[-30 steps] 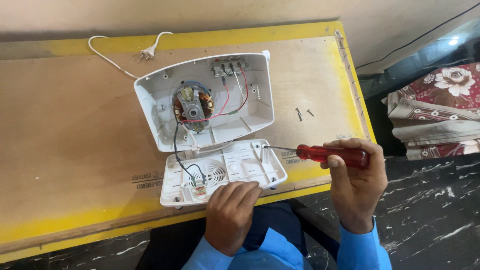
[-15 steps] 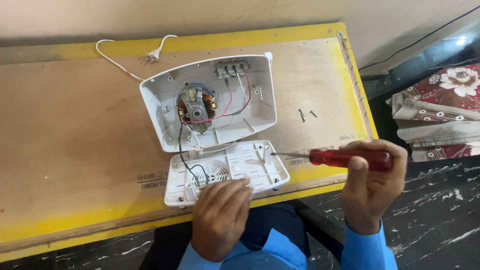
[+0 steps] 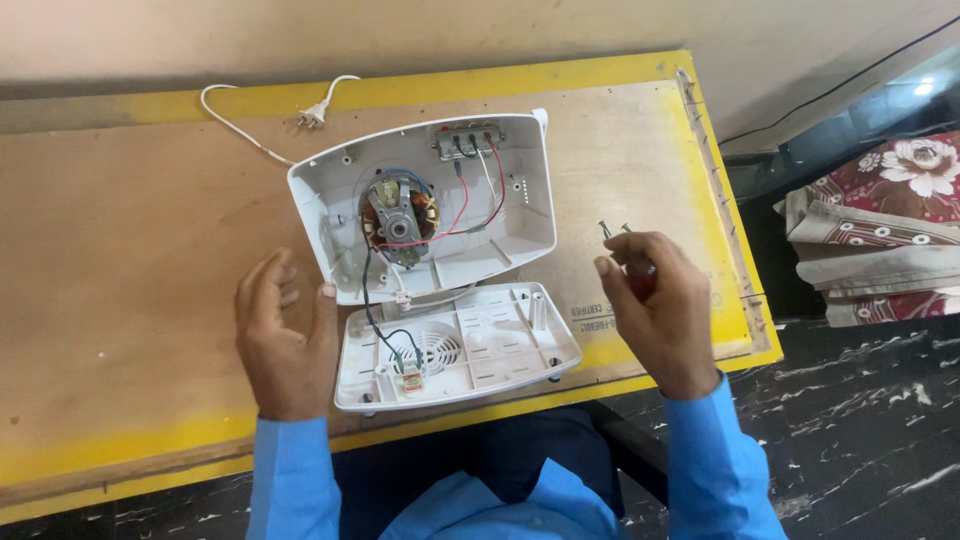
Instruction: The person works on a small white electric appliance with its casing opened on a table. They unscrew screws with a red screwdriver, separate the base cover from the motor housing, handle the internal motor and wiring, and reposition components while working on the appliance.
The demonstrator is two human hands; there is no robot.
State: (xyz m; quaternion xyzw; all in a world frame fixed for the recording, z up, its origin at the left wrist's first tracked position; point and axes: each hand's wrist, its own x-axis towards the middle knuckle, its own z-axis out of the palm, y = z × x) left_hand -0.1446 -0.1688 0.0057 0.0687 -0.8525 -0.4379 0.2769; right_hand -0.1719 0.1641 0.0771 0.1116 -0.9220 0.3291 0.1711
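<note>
An opened white plastic appliance lies on the wooden table [image 3: 130, 230]. Its upper shell [image 3: 515, 235] holds a small motor [image 3: 398, 218] with red, blue and black wires. The lower shell [image 3: 500, 345] with a round vent lies nearer me, joined by a black wire. My left hand [image 3: 280, 340] is open, palm inward, its thumb at the upper shell's left corner. My right hand [image 3: 660, 310] is curled to the right of the shells, a bit of red screwdriver handle [image 3: 640, 282] showing inside it. Its fingertips are beside two loose dark screws [image 3: 606, 228].
A white cord with a plug [image 3: 312, 118] trails over the table's far side. The table has yellow edges. Folded patterned fabric [image 3: 880, 240] lies on the right beyond the table. Dark marbled floor is below.
My right hand drew the screwdriver back from the lower shell and moved up toward the screws; the tool is now mostly hidden. My left hand left the lower shell and moved left, opening.
</note>
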